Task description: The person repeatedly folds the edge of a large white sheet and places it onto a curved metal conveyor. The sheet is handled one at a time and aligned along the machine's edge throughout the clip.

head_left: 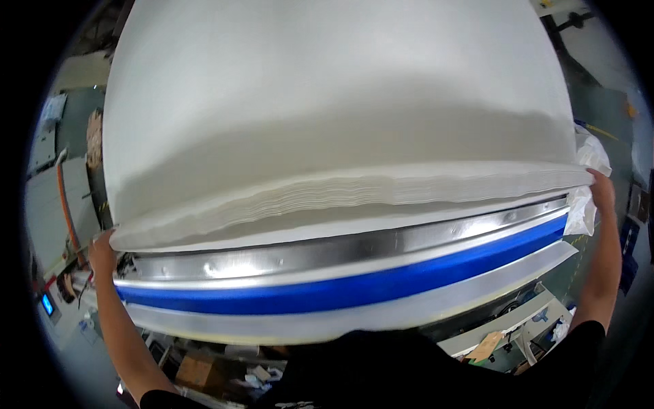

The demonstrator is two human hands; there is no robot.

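A thick stack of white layered sheets (340,192), fabric or paper I cannot tell, spans nearly the full width before me. Its many edges face me and bow upward in the middle. My left hand (103,253) is closed on the stack's left end, and my right hand (601,189) grips the right end, higher in the picture. Both hands' fingertips are partly hidden by the sheets. Beyond the stack stretches a broad white sheet (340,61). Below the stack's near edge runs a shiny metal strip (300,258).
Nearer me lie a blue band (340,290) and a pale ledge (381,312). Crumpled white plastic (581,211) hangs by my right hand. Under the ledge are a cardboard box (194,371) and a shelf (504,324). An orange hose (66,198) stands at left.
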